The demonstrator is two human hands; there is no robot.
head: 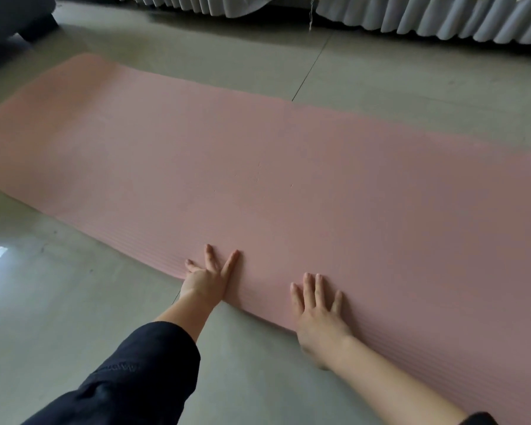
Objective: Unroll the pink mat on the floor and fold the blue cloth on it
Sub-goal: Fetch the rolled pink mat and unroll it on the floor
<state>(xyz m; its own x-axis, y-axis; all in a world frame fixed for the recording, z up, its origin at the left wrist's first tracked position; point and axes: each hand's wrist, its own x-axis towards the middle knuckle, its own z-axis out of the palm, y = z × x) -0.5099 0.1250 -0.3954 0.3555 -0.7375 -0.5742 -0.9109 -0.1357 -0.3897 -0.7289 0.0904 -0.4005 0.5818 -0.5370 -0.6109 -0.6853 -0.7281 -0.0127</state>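
The mat (pixel 258 167) lies on the floor (pixel 411 78) — both hands at its near edge.

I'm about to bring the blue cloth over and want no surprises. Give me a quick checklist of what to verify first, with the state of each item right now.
1. Pink mat unrolled flat on the floor: ok for the part in view; its right end runs out of frame.
2. Mat surface free of objects: ok, only the hands are on it.
3. Left hand free: ok, open and flat on the near edge, holding nothing.
4. Right hand free: ok, also open and flat on the near edge.
5. Far left end lying flat: cannot tell, it looks slightly raised.
6. Blue cloth located: cannot tell, it is not in view.
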